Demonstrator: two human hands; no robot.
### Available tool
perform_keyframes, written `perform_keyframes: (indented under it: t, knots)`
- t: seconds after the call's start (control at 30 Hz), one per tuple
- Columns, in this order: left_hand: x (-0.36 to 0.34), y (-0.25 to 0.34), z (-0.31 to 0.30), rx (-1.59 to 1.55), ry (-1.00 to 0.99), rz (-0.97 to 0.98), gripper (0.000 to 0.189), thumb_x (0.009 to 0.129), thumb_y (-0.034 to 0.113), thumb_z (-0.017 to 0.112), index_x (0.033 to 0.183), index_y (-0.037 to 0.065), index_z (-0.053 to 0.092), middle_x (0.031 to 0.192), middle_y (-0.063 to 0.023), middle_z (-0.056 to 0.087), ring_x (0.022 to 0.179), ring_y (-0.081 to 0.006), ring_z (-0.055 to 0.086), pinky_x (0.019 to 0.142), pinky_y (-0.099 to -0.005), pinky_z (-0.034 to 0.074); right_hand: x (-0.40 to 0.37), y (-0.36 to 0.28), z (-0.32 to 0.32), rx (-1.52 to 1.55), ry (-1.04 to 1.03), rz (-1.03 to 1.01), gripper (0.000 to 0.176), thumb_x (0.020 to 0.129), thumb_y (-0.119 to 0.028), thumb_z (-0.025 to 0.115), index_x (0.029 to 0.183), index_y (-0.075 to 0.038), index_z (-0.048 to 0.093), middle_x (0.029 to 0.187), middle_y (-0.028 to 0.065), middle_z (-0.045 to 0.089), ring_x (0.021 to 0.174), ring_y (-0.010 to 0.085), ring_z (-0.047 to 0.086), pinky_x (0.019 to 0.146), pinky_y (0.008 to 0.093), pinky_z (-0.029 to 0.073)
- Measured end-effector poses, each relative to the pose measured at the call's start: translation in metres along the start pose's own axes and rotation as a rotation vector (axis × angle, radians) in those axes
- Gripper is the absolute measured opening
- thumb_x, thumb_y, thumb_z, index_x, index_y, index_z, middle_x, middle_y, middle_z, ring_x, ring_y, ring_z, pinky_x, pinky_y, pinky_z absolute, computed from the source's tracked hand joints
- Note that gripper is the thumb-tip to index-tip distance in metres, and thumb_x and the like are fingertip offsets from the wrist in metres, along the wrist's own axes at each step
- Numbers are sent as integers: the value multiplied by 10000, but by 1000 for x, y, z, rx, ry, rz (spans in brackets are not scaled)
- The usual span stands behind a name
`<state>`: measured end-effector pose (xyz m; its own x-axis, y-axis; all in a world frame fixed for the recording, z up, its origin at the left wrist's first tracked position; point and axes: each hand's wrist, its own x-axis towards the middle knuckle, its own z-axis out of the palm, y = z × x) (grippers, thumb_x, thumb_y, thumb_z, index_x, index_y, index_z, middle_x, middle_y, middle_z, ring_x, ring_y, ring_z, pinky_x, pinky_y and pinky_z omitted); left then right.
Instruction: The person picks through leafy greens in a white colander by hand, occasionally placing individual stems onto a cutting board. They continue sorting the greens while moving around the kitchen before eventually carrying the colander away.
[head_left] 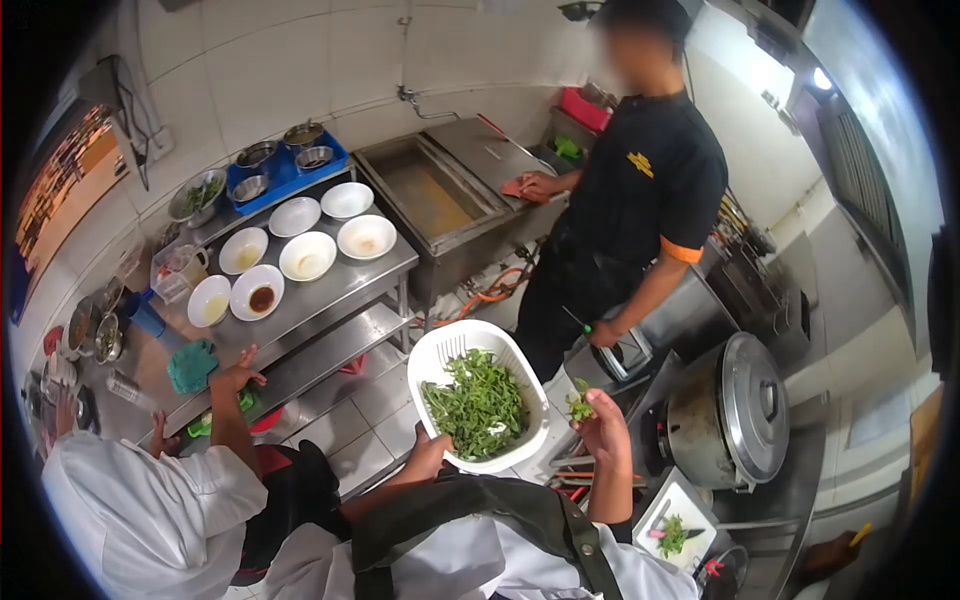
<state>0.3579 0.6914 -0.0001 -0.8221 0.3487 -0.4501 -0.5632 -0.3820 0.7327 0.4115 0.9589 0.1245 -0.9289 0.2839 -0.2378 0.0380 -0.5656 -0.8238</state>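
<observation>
The white basket (425,365) is the biggest thing in hand, carried in the air above the tiled floor, between the steel surface (330,295) with its white bowls (307,255) and a large lidded pot (725,410). It holds a loose heap of leafy greens (478,405). The left hand (432,452) is closed around its near rim from below. The right hand (605,432) is just beside the basket's right edge, raised, with fingertips pressed together on a small sprig (580,404) lifted clear of the heap. Picking goes best, I judge, with the basket held level, close to the picking hand, and each sprig pinched low on the stem.
</observation>
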Motion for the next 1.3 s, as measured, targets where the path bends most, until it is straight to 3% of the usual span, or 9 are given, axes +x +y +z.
perform_keyframes:
  t: [0.17,0.23,0.33,0.9,1.13,1.3]
  knots:
    - [10,-8,-9,25,-37,-11,537,632,-4,483,1119,46,261,871,-114,423,693,-203,504,461,-317,464,8,0,-8,15,6,18,59,840,-128,510,845,-71,521,738,23,545,624,124,519,537,275,434]
    - [6,-12,-2,-59,51,50,514,644,-7,483,1107,44,266,849,-105,427,646,-189,502,448,-303,454,8,-4,-6,-15,-70,-6,52,844,-122,500,845,-75,522,744,20,547,632,116,520,532,269,439]
    - [3,-12,5,-19,137,108,505,654,-12,478,1108,41,265,839,-102,431,636,-183,499,451,-302,455,10,-6,1,-32,-26,0,52,845,-118,496,845,-74,522,741,21,549,627,110,522,528,259,446]
    - [12,-8,-4,51,42,56,501,644,-9,490,1082,40,252,838,-112,435,561,-174,488,362,-281,407,5,-7,12,-49,-35,-16,47,843,-130,518,834,-86,528,736,13,563,599,103,523,523,247,445]
    - [10,1,1,14,-22,5,553,656,-12,478,1141,29,216,884,-134,423,632,-206,516,411,-304,468,0,-10,13,-18,-28,-50,54,842,-130,522,832,-77,527,725,22,567,598,108,529,519,250,444]
    - [21,-6,-3,46,-61,85,538,661,-6,470,1131,41,211,876,-133,422,631,-206,515,400,-316,467,-6,-15,4,-17,3,-121,92,838,-167,538,854,-77,523,715,10,555,604,107,530,516,258,443]
